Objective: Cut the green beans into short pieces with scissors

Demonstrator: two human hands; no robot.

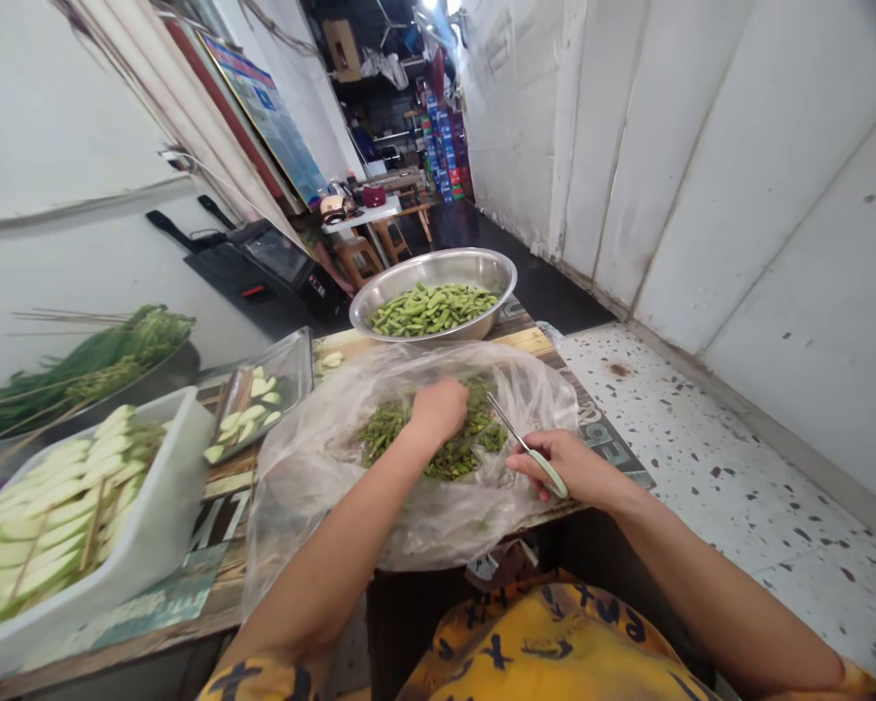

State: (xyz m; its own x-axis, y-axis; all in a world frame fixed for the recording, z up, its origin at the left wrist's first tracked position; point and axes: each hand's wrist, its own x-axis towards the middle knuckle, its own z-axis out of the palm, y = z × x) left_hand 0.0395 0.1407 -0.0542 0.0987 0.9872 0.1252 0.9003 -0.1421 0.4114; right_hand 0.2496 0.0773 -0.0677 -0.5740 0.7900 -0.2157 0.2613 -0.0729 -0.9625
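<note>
A clear plastic bag (313, 487) lies spread on the table, with a heap of small green pieces (453, 458) in its middle. My left hand (439, 409) reaches into the heap, its fingers bent down; what they hold, if anything, is hidden. My right hand (555, 462) is closed round the pale green handles of scissors (507, 419), whose metal blades point up and left over the heap's right side. Behind the bag stands a metal bowl (361, 297) of green pods (438, 310).
At the left, a white tub (167, 487) holds sliced pale green vegetables on sticks. A metal tray (303, 365) with cut pieces lies beyond it. Leafy greens (117, 360) fill a dark bowl at the far left. The table's edge (117, 643) runs in front of me.
</note>
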